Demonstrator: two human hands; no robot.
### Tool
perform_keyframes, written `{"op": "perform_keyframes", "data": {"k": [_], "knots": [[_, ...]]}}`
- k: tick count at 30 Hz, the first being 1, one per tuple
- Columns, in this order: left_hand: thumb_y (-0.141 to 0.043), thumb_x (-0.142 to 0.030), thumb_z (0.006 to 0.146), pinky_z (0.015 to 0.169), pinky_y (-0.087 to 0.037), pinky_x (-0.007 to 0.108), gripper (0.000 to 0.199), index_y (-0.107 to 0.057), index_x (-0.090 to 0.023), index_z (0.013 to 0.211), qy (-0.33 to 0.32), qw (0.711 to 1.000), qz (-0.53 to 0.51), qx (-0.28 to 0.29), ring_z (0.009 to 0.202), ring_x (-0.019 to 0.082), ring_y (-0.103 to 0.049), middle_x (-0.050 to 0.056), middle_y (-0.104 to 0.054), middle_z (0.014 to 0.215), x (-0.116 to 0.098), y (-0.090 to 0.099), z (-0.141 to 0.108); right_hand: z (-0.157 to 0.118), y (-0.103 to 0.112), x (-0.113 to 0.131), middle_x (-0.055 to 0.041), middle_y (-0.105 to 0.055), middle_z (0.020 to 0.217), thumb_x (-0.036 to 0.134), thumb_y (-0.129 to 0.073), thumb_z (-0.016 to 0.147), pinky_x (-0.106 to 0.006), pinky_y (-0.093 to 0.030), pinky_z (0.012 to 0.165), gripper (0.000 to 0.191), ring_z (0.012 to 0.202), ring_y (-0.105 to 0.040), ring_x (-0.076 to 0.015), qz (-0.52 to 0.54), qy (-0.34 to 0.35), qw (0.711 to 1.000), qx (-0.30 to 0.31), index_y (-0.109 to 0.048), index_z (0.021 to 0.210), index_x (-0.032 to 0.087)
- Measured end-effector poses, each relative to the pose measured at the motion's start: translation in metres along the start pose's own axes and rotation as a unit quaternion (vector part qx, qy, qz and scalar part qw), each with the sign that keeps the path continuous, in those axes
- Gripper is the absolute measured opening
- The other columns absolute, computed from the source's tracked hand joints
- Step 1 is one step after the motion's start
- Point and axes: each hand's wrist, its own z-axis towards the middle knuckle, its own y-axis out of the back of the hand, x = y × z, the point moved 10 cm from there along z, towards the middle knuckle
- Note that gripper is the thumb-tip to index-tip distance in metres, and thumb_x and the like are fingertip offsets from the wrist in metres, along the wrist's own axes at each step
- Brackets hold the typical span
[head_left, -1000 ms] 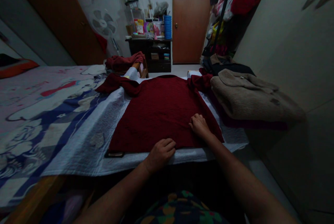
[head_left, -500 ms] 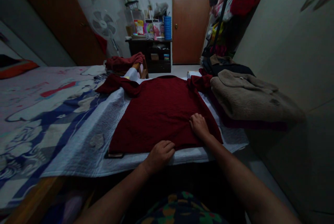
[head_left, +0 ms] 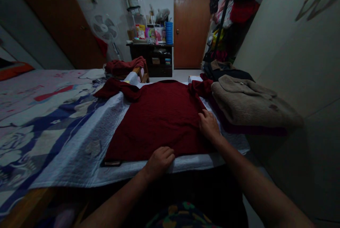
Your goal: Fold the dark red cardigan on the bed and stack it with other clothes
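Red shirt (head_left: 156, 125) spread on white cloth (head_left: 79, 164), centre, sleeves (head_left: 114, 89) at far left and right, left hand (head_left: 161, 159) curled at its near edge, right hand (head_left: 208, 123) curled at its right edge, cannot tell if either grips it, folded coat (head_left: 247, 105) at right

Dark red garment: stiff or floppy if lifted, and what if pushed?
Probably floppy: the dark red garment has a sleeve lying bunched and bent. Pushed, it would likely wrinkle rather than slide as one piece, since soft creases show near the right hand. Rolling seems unlikely, as it lies spread mostly flat on the white cloth.
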Motion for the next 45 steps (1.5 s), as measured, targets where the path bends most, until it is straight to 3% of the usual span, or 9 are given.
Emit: {"op": "perform_keyframes", "data": {"k": [5, 12, 17, 22, 26, 30, 33, 37, 45], "knots": [[-0.051, -0.012, 0.088, 0.078, -0.047, 0.034, 0.009, -0.058, -0.018, 0.087, 0.02, 0.999, 0.015, 0.02, 0.086, 0.019, -0.057, 0.004, -0.063, 0.092, 0.003, -0.004, 0.002, 0.018, -0.007, -0.043, -0.0196, -0.055, 0.115, 0.026, -0.054, 0.089, -0.038, -0.044, 0.082, 0.031, 0.105, -0.052, -0.0306, -0.09, -0.131, 0.986, 0.055, -0.054, 0.117, 0.013], [-0.053, -0.011, 0.087, 0.084, -0.046, 0.035, 0.009, -0.058, -0.019, 0.088, 0.025, 1.0, 0.01, 0.012, 0.093, 0.02, -0.057, 0.004, -0.064, 0.098, 0.004, -0.005, -0.001, 0.037, -0.016, -0.048, -0.0151, -0.061, 0.109, 0.014, -0.031, 0.096, -0.029, -0.043, 0.075, 0.03, 0.095, -0.058, -0.0224, -0.125, -0.093, 0.981, 0.119, -0.059, 0.108, 0.014], [-0.053, -0.009, 0.087, 0.092, -0.044, 0.036, 0.014, -0.059, -0.019, 0.094, 0.017, 0.999, 0.005, -0.033, 0.105, 0.02, -0.055, 0.005, -0.062, 0.114, 0.004, -0.002, -0.006, 0.045, -0.005, -0.058, -0.0148, -0.06, 0.108, 0.01, -0.028, 0.094, -0.028, -0.043, 0.073, 0.034, 0.093, -0.06, -0.0209, -0.117, -0.128, 0.982, 0.071, -0.058, 0.111, 0.013], [-0.053, -0.01, 0.086, 0.084, -0.046, 0.034, 0.01, -0.058, -0.019, 0.089, 0.026, 1.0, -0.002, 0.002, 0.093, 0.019, -0.057, 0.003, -0.064, 0.098, 0.007, -0.006, -0.004, 0.039, -0.003, -0.062, -0.0153, -0.057, 0.107, 0.011, -0.031, 0.094, -0.029, -0.043, 0.071, 0.032, 0.088, -0.06, -0.0211, -0.125, -0.143, 0.981, 0.046, -0.059, 0.109, 0.013], [-0.052, -0.011, 0.087, 0.08, -0.045, 0.035, 0.01, -0.058, -0.019, 0.09, 0.033, 0.999, 0.002, 0.038, 0.089, 0.02, -0.055, 0.003, -0.063, 0.096, 0.009, -0.011, -0.001, 0.039, 0.002, -0.054, -0.0176, -0.059, 0.106, 0.011, -0.028, 0.094, -0.033, -0.044, 0.073, 0.035, 0.094, -0.058, -0.0262, -0.148, -0.133, 0.979, 0.035, -0.06, 0.107, 0.012], [-0.052, -0.011, 0.085, 0.082, -0.044, 0.037, 0.035, -0.053, -0.021, 0.119, 0.06, 0.996, -0.002, 0.072, 0.091, 0.021, -0.053, 0.004, -0.062, 0.101, 0.012, -0.017, 0.005, 0.039, -0.006, -0.016, -0.0203, -0.056, 0.126, 0.011, -0.03, 0.093, -0.043, -0.037, 0.097, 0.037, 0.119, -0.048, -0.0312, -0.127, -0.064, 0.99, 0.022, -0.061, 0.113, 0.011], [-0.052, -0.012, 0.083, 0.085, -0.044, 0.039, 0.047, -0.048, -0.02, 0.13, 0.095, 0.991, 0.0, 0.095, 0.094, 0.023, -0.051, 0.006, -0.061, 0.106, 0.015, -0.02, 0.011, 0.026, -0.033, 0.039, -0.017, -0.043, 0.146, 0.016, -0.031, 0.095, -0.044, -0.023, 0.112, 0.043, 0.138, -0.031, -0.028, -0.045, 0.033, 0.997, 0.045, -0.049, 0.134, 0.008], [-0.053, -0.016, 0.083, 0.083, -0.044, 0.039, 0.038, -0.056, -0.024, 0.12, 0.115, 0.985, -0.015, 0.13, 0.094, 0.024, -0.051, 0.007, -0.059, 0.104, 0.017, -0.02, 0.015, 0.001, -0.079, 0.085, -0.0137, -0.033, 0.154, 0.043, -0.033, 0.098, -0.041, -0.022, 0.115, 0.059, 0.142, -0.027, -0.0251, 0.058, 0.073, 0.988, 0.121, -0.036, 0.146, 0.009], [-0.058, -0.018, 0.076, 0.085, -0.045, 0.034, 0.038, -0.061, -0.025, 0.113, 0.149, 0.971, -0.117, 0.149, 0.094, 0.021, -0.055, 0.004, -0.062, 0.101, 0.028, -0.014, 0.02, -0.001, -0.095, 0.034, -0.0158, -0.023, 0.157, 0.053, -0.034, 0.096, -0.046, -0.015, 0.115, 0.066, 0.145, -0.019, -0.0295, 0.011, -0.042, 0.991, 0.125, -0.034, 0.148, 0.012]]}}
